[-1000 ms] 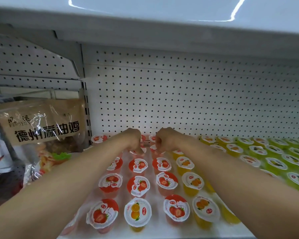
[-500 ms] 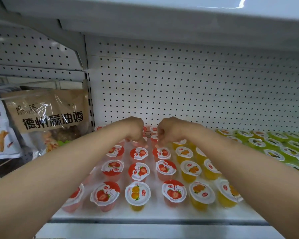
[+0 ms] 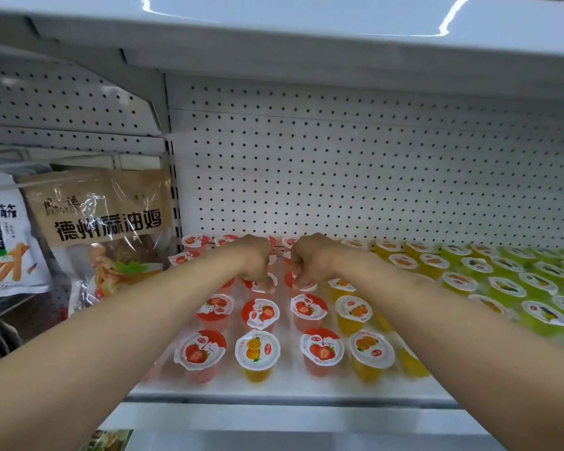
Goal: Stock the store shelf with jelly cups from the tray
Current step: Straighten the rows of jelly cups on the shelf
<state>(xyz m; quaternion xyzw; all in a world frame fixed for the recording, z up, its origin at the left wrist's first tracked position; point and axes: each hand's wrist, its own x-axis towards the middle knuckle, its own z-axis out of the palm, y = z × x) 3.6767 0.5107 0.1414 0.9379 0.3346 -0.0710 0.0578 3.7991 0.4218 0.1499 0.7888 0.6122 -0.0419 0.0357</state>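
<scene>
While both arms reach deep over the shelf [image 3: 290, 387], my left hand [image 3: 256, 263] curls down, pinching a strawberry jelly cup [image 3: 261, 284]; my right hand [image 3: 310, 262] pinches another [image 3: 302, 284]. Front row: two strawberry, two orange cups fully visible.

Glossy white metal shelf [image 3: 274, 390], matt perforated back panel [image 3: 372, 177], clear plastic jelly cups [image 3: 321, 353], shiny film snack bag [image 3: 108, 219]

Each hand [image 3: 256, 262] [image 3: 310, 260] grips a red jelly cup [image 3: 263, 285] [image 3: 302, 283].
</scene>
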